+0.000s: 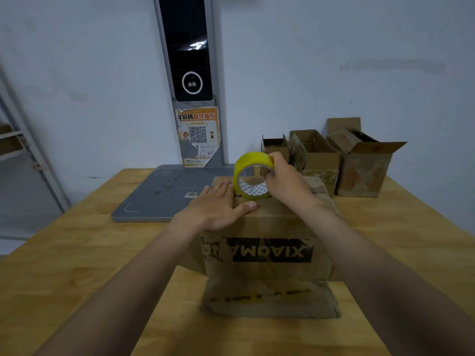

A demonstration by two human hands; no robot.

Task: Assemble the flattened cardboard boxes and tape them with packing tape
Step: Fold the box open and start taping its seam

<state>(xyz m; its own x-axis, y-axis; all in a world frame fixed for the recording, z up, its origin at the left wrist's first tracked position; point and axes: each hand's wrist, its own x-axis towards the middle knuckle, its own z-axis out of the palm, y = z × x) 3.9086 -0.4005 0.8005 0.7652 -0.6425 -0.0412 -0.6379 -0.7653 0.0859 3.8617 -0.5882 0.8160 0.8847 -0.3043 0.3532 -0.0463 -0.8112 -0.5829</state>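
Two hands work the box (pixel 267 227): left hand (pixel 218 206) pressing flat, right hand (pixel 285 181) gripping tape roll (pixel 253 176).

On the near side of the box (pixel 267 227), below the fingers (pixel 222 187) of the left hand (pixel 213 209), "XIAOMA" is printed upside down in pale letters on a black band. On the flap (pixel 270 296) lower still, small yellow and black print is seen, too blurred to be read. Beyond the fingers, on a torn poster (pixel 199 136), "份码取件指引" is read above a QR code. Inside the tape roll (pixel 253 190) gripped by the right hand (pixel 285 181), a printed pattern cannot be made out.
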